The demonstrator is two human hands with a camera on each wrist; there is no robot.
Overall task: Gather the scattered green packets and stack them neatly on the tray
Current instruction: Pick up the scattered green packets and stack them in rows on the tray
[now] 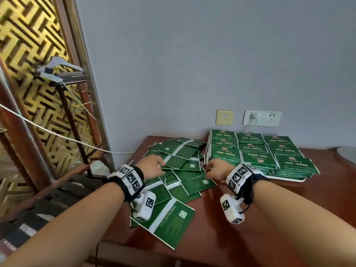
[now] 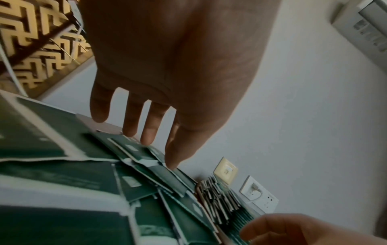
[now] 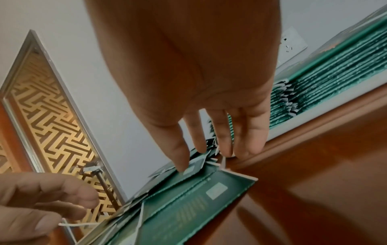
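A loose heap of green packets (image 1: 181, 170) with white edges lies on the red-brown table (image 1: 250, 218), several overlapping at odd angles. To its right, neat rows of stacked green packets (image 1: 256, 153) fill a white tray (image 1: 297, 179). My left hand (image 1: 160, 166) hovers over the heap's left side, fingers straight and spread, thumb tip touching a packet (image 2: 167, 175). My right hand (image 1: 208, 170) is at the heap's right edge beside the tray, fingers pointing down, thumb tip on a packet (image 3: 188, 172). Neither hand grips anything.
A grey wall (image 1: 192, 74) backs the table, with a yellow switch plate (image 1: 224, 117) and a white socket (image 1: 262, 118) holding a plug and cable. A gold lattice screen (image 1: 34, 74) and metal stand (image 1: 63, 78) stand left. Bare tabletop lies right of the heap.
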